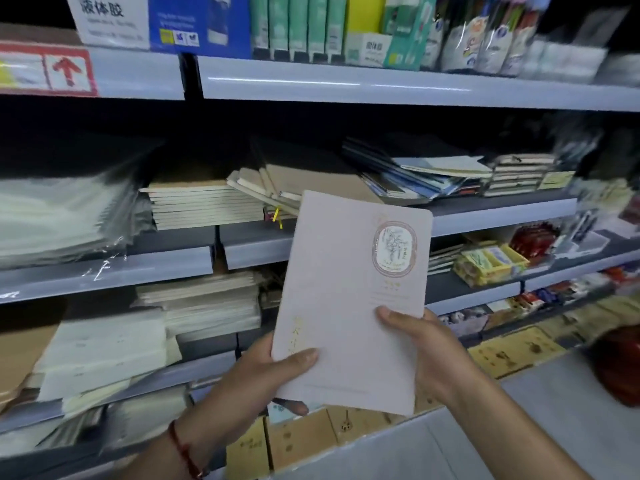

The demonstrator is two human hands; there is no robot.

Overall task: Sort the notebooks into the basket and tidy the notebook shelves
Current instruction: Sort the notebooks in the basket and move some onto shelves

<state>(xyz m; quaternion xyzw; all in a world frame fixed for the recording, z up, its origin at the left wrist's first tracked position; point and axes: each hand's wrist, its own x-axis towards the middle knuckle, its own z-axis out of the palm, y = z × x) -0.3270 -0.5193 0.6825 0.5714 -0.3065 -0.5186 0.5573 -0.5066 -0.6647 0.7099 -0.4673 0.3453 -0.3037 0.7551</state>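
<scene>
In the head view, you hold a pale pink notebook [349, 299] in the lower centre of the frame, in front of the shelves. Its long axis runs almost upright, leaning a little to the right, and its cover with the oval emblem faces you. Your left hand [263, 372] grips the lower left edge, the thumb pressed flat on the cover. Your right hand [424, 348] grips the lower right edge, the thumb on the cover too. Behind, a stack of notebooks [204, 202] lies on the middle shelf [485, 213], left of centre.
</scene>
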